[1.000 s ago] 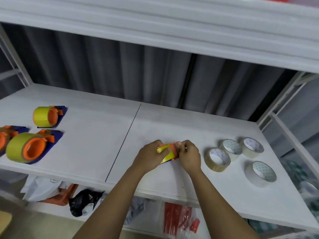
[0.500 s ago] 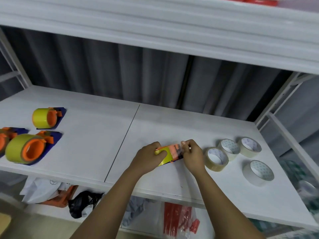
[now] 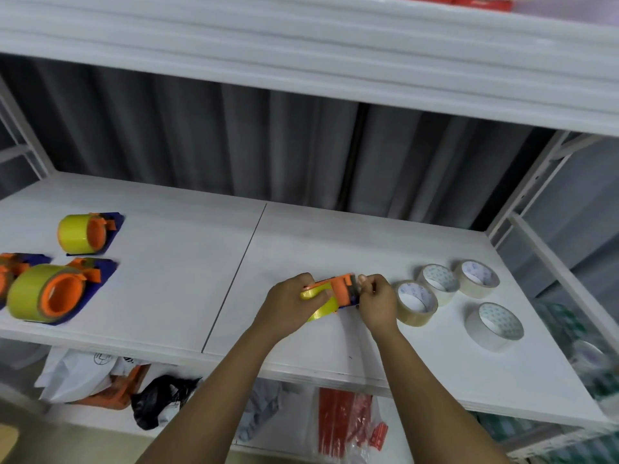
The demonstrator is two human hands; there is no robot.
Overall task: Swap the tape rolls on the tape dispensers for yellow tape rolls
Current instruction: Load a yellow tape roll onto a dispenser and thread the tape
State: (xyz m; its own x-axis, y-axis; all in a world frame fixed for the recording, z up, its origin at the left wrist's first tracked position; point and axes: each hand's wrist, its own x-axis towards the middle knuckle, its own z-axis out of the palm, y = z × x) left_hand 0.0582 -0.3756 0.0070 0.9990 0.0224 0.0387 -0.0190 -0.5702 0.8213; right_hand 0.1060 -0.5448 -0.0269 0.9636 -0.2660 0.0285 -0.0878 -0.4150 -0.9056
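My left hand [image 3: 289, 304] grips a tape dispenser [image 3: 343, 291] with an orange hub and a yellow tape roll [image 3: 321, 301] on it, low over the white shelf [image 3: 187, 269]. My right hand [image 3: 376, 301] pinches the dispenser's right end, near its grey blade part. At the left lie three more blue-and-orange dispensers loaded with yellow rolls: one at the back [image 3: 83, 233], a big one in front [image 3: 50, 293], and one cut off by the frame edge [image 3: 10, 269].
Several clear tape rolls lie flat at the right: two in front [image 3: 415, 304] [image 3: 495, 324], two behind [image 3: 438, 283] [image 3: 477, 277]. A shelf board hangs overhead. Bags and red packets sit on the lower shelf [image 3: 348, 426]. White frame posts stand at the right.
Both hands have shifted slightly right with the dispenser. My right hand's fingers have moved from the hub out to the dispenser's right end.
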